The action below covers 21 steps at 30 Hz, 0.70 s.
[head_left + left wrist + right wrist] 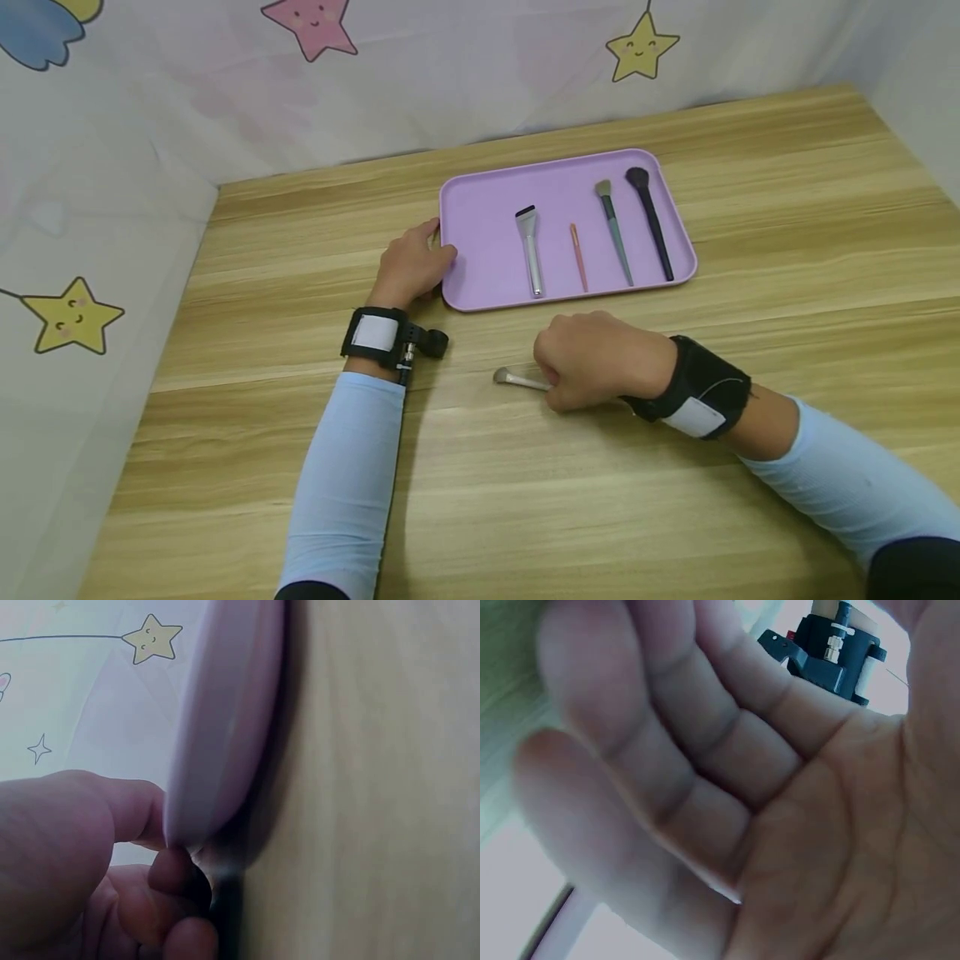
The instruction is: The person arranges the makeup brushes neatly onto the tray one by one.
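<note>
My left hand point(415, 265) grips the left edge of a lilac tray point(480, 242), thumb over the rim and other fingers under it; the left wrist view shows the tray's side point(225, 727) close up. Low over the table, my right hand point(600, 358) pinches a makeup brush point(525, 382). Its small beige head and pale neck stick out to the left; the handle is hidden by the hand. The palm and curved fingers of the right hand point(727, 772) fill the right wrist view, where the brush does not show.
Inside the tray lie a silver flat brush point(532, 254), a thin pink applicator point(578, 257), a green-handled brush point(615, 233) and a black fluffy brush point(651, 221). Beneath is a wood-grain table point(480, 500), with a star-printed curtain point(465, 83) behind it.
</note>
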Tool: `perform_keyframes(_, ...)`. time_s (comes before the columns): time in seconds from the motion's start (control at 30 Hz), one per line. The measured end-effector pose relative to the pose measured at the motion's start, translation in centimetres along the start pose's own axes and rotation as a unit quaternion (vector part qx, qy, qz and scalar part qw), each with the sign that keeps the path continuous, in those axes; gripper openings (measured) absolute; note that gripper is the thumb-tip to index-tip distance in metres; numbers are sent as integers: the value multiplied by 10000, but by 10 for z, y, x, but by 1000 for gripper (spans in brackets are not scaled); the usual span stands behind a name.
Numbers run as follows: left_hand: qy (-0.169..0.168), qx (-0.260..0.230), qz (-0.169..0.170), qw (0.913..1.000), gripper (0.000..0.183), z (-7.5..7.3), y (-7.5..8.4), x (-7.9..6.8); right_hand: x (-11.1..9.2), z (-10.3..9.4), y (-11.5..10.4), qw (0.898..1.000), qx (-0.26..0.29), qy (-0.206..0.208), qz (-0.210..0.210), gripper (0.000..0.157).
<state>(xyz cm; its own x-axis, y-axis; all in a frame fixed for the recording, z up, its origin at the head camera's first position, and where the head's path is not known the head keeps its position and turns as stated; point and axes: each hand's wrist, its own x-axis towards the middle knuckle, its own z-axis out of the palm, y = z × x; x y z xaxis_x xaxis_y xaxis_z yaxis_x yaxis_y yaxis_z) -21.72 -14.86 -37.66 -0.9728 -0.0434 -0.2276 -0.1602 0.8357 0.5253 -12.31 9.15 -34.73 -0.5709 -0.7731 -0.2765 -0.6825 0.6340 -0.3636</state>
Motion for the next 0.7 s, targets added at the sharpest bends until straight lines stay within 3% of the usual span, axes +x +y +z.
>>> perform_keyframes(0.33, 36, 13, 58, 10000, 62, -3, 0, 0, 7, -7, 2, 9931, 598, 984, -223, 7)
perform_keyframes(0.7, 23, -60, 72, 10000, 63, 0, -2, 0, 14, -7, 8, 9776, 1193, 1735, -10, 15)
